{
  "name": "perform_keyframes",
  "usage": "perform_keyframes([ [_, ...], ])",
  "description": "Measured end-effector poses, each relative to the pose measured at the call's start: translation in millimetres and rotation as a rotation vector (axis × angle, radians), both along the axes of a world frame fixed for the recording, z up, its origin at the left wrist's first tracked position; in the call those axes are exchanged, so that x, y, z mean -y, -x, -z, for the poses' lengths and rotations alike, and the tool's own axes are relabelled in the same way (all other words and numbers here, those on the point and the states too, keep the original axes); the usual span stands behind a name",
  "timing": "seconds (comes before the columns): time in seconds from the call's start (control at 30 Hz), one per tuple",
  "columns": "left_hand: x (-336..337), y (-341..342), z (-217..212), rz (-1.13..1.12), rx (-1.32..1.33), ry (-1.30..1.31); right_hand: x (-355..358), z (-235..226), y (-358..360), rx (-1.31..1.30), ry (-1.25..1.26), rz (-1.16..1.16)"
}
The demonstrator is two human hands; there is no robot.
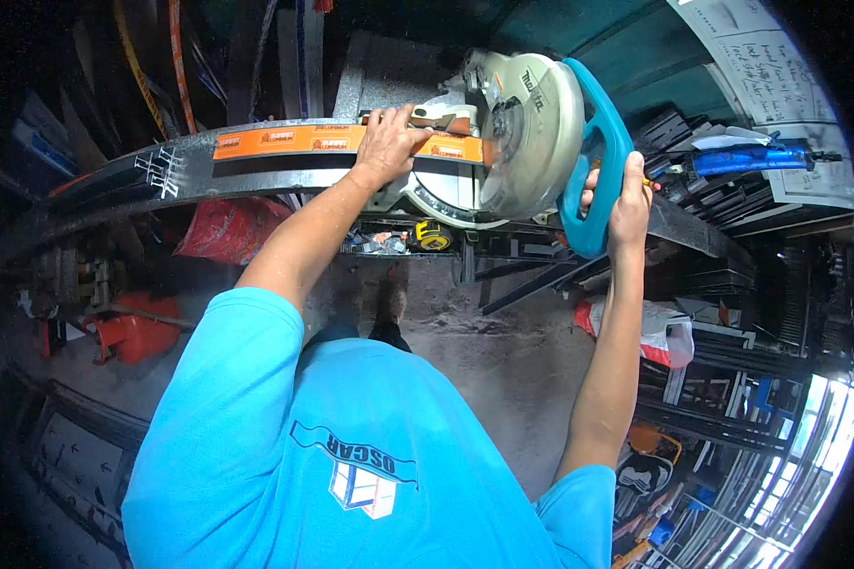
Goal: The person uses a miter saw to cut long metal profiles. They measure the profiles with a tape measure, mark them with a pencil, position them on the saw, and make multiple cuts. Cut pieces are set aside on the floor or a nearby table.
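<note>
A long profile strip (289,140) with orange printed film lies along the bed of a mitre saw (531,133). My left hand (387,147) is closed over the strip near its right end, fingers over the far edge, a short way left of the blade guard. The strip's right end runs up to the guard, where the blade itself is hidden. On the right, my right hand (628,204) is wrapped round the saw's teal loop handle (598,142). Something thin and yellow pokes out beside those fingers; I cannot make out what it is.
Cut profile pieces (159,173) stand at the bed's left. A yellow tape measure (433,235) sits below the saw. At right are a blue tool (750,159), stacked dark profiles (731,266) and a red-and-white bag (667,334). A red object (138,327) is on the floor at left.
</note>
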State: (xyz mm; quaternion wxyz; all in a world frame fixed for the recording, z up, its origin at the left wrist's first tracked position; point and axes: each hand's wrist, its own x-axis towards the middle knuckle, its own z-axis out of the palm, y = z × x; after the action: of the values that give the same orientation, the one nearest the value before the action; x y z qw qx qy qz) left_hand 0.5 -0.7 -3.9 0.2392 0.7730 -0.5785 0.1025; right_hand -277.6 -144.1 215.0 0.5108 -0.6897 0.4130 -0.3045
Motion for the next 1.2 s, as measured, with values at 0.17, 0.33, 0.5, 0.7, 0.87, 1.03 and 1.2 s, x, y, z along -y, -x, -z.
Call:
perform_keyframes([
  [0.17, -1, 1, 0, -0.001, 0.001, 0.001, 28, -31, -12, -0.119, -0.067, -0.069],
  [0.33, 0, -1, -1, 0.055, -0.049, -0.020, 42, -78, -41, -0.155, -0.061, -0.039],
  [0.5, -33, -14, -6, 0.128, 0.070, -0.091, 44, -87, -54, -0.163, 0.054, -0.016],
  [0.7, -88, -38, -54, 0.419, -0.298, -0.284, 32, -94, -52, -0.066, 0.010, -0.016],
  [0.87, -120, -69, -93, 0.481, -0.612, -0.026, 22, -100, -57, -0.071, 0.093, 0.005],
  [1.03, -152, -129, -223, 0.346, -1.507, 0.433, 20, -99, -48, -0.062, 0.021, -0.019],
  [1.2, -183, -174, -156, 0.054, -1.592, 0.864, 22, -99, -54, -0.089, 0.039, 0.010],
])
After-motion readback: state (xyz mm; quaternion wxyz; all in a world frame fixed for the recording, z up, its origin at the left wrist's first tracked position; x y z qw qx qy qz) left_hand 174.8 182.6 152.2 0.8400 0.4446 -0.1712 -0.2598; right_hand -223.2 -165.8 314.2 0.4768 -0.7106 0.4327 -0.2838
